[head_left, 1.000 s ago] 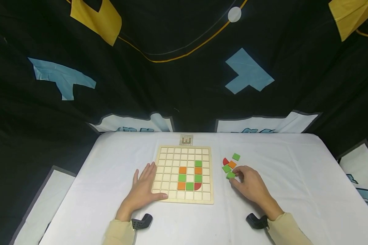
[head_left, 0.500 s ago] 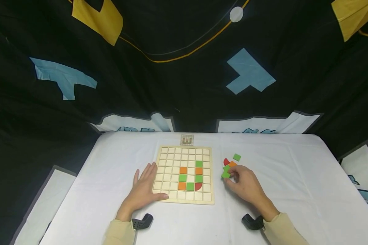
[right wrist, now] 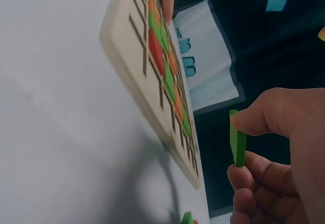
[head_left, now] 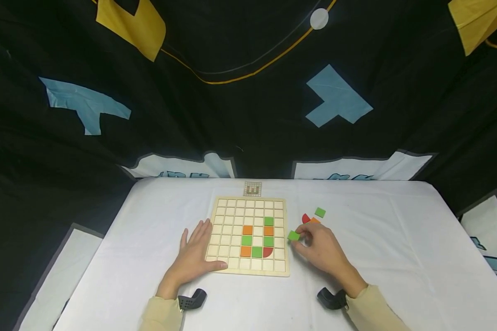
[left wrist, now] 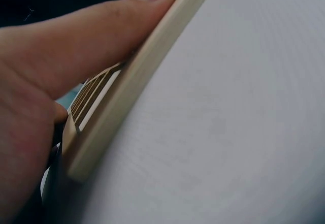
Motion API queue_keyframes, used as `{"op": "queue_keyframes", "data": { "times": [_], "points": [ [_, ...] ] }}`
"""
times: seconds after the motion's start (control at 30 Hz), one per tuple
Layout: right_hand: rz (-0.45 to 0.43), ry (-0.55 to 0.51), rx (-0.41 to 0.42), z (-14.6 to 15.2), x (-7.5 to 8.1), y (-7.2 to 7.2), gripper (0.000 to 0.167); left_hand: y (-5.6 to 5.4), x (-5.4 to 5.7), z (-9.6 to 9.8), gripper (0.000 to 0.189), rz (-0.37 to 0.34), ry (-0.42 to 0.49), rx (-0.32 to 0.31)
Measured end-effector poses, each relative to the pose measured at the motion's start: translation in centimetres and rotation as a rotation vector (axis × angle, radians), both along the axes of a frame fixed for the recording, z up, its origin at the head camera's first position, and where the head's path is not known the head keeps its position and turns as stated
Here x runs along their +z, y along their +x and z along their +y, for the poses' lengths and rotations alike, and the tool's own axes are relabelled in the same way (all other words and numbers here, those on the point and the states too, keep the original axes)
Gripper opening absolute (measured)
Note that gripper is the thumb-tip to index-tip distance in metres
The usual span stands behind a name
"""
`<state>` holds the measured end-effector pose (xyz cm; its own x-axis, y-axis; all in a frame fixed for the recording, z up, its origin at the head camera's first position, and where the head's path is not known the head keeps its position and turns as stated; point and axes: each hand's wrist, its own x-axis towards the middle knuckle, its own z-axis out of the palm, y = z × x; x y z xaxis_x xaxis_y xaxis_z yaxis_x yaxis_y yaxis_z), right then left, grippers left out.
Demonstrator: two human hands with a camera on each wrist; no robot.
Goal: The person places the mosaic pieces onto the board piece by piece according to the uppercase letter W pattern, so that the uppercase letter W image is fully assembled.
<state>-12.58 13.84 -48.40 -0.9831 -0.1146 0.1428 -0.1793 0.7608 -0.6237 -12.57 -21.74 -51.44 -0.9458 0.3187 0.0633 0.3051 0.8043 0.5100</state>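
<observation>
My right hand (head_left: 325, 248) pinches a green square tile (head_left: 293, 236) between thumb and fingertips, just off the right edge of a wooden grid board (head_left: 236, 214). In the right wrist view the same tile (right wrist: 236, 140) is held edge-on, raised off the table. My left hand (head_left: 190, 257) rests on the board's left side with fingers straight and spread, the thumb (left wrist: 91, 46) lying over its near edge. Orange and green squares and a red quarter-round piece (head_left: 268, 252) sit in grid cells, forming a U shape.
Beyond my right hand lie a loose green tile (head_left: 320, 212), a red rounded piece (head_left: 305, 218) and a partly covered orange tile (head_left: 314, 220). A small card with a grid pattern (head_left: 252, 189) is behind the board. A dark patterned curtain (head_left: 248, 124) hangs behind the white table.
My right hand has picked up the near green tile from the loose pieces and carried it left to the board's edge. The left hand has stayed put.
</observation>
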Motion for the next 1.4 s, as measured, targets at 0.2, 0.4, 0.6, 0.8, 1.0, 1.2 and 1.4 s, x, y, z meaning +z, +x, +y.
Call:
{"op": "queue_keyframes", "data": {
  "times": [0.2,0.4,0.6,0.8,1.0,1.2,1.4],
  "points": [
    [0.009,-0.024,0.037,-1.1,0.4,-0.1,0.023,0.0,0.0,0.0,0.127,0.000,-0.005,0.001],
    [0.023,-0.037,0.087,-2.3,0.4,0.0,0.022,0.0,0.1,0.0,0.126,-0.007,-0.012,0.006],
    [0.025,-0.037,0.131,-3.6,0.4,0.2,0.021,-0.1,0.1,0.0,0.127,-0.012,-0.012,0.010],
    [0.051,-0.029,0.168,-5.0,-0.1,0.4,0.022,0.0,0.0,0.1,0.126,-0.012,-0.010,0.008],
    [0.069,-0.046,0.204,-6.2,-0.7,0.4,0.021,-0.1,0.1,0.1,0.126,-0.002,-0.001,0.004],
    [0.080,-0.069,0.252,-7.2,-0.9,0.2,0.019,-0.1,-0.1,0.2,0.126,0.002,-0.007,0.000],
    [0.095,-0.052,0.296,-8.3,-1.1,0.1,0.020,-0.1,-0.1,0.0,0.126,0.002,-0.005,0.003]
  ]
}}
